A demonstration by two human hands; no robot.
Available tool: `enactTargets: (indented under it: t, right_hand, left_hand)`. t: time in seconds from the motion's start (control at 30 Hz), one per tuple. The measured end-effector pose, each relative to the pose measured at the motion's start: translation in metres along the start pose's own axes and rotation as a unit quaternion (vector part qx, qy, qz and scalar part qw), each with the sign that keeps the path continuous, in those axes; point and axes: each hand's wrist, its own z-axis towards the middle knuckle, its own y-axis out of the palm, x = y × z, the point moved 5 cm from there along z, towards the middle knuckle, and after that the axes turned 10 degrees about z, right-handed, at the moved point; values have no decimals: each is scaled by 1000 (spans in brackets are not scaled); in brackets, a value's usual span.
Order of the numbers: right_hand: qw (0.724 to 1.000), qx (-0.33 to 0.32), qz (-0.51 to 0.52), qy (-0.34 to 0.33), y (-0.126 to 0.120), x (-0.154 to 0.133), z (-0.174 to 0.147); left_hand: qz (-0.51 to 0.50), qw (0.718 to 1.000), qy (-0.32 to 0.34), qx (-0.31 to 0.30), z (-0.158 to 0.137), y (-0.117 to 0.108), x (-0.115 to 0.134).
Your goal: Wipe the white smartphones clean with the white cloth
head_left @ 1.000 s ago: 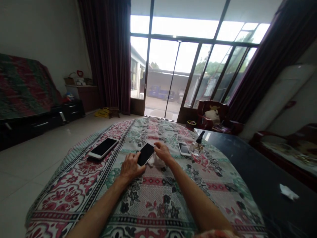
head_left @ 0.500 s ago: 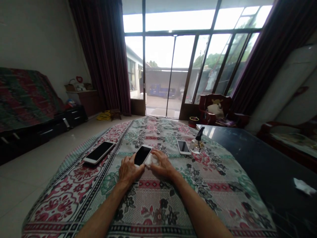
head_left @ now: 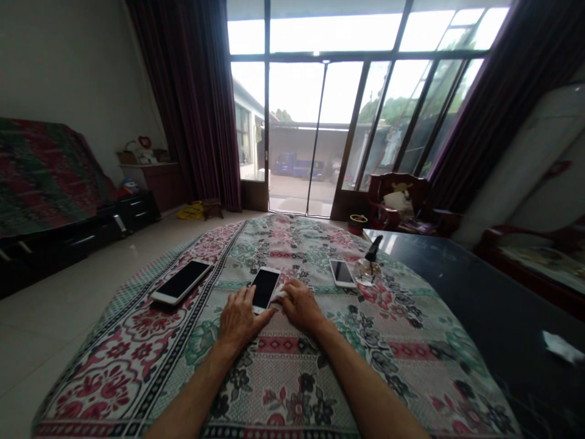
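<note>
A white smartphone (head_left: 265, 288) with a dark screen lies face up on the flowered tablecloth (head_left: 292, 378). My left hand (head_left: 238, 320) grips its lower left side, fingers along the left edge and thumb by the bottom. Just right of the phone, my right hand (head_left: 301, 306) is closed on a small white tissue (head_left: 278, 296), which touches or nearly touches the phone's right edge. Over to the left lies a larger white smartphone (head_left: 183, 282). A smaller white smartphone (head_left: 342, 274) rests on the right, beside a clear spray bottle (head_left: 367, 271) with a black nozzle.
A dark table (head_left: 466, 286) adjoins on the right, with a crumpled white tissue (head_left: 562, 347) on it. Beyond the cloth stand a wooden chair (head_left: 397, 198) and a small bin (head_left: 357, 224). Glass doors (head_left: 299, 140) fill the far side.
My right fingers have bunched the tissue, so less of it shows. My left hand has shifted slightly and its thumb reaches further right. The phones stay on the cloth.
</note>
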Motion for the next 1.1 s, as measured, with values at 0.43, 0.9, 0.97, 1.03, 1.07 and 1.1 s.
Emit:
enactTargets:
  t: [0.43,0.9,0.97,1.03,1.07,1.1]
  right_hand:
    - [989,139,14,40,-25,8,-1]
    - [999,17,-32,14,-8,0,-6]
    - [999,14,-44,14,-7,1,-6]
    - [999,8,-50,12,-6,1,-6]
    - [999,6,-51,9,-5,1,-6]
    - [999,4,-52,6,-5,0,-7]
  left_hand:
    - [-148,987,45,-31,-4,-3,40]
    - [-204,977,69,-13,-3,2,28]
    - [-184,981,59,-10,-2,3,26]
    - [-151,987,46,-8,-2,3,22]
    - [-137,990,44,-8,-2,3,21]
    - [-128,991,46,-9,-2,4,19]
